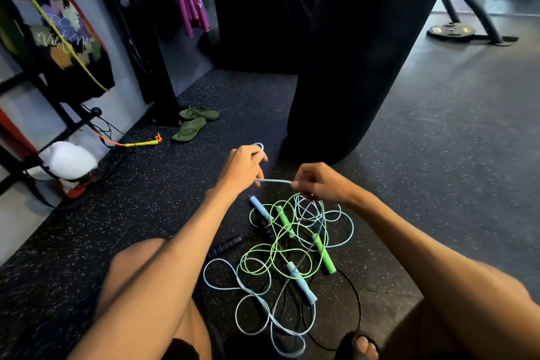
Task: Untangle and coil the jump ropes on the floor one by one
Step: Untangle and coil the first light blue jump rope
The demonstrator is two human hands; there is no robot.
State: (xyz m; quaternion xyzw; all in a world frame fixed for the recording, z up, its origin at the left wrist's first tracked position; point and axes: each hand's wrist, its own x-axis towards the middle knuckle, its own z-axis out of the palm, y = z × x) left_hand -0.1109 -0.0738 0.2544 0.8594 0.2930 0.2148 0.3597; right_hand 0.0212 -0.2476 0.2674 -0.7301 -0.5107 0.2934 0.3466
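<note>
1. My left hand point(244, 168) pinches the light-blue jump rope point(273, 181), with a small loop above its fingers, apparently to anchor a coil.
2. My right hand point(320, 183) pinches the same cord just beside it, so the span between is taut.
3. The remainder lies below both hands, tangled with the green jump rope point(323, 253).
</note>
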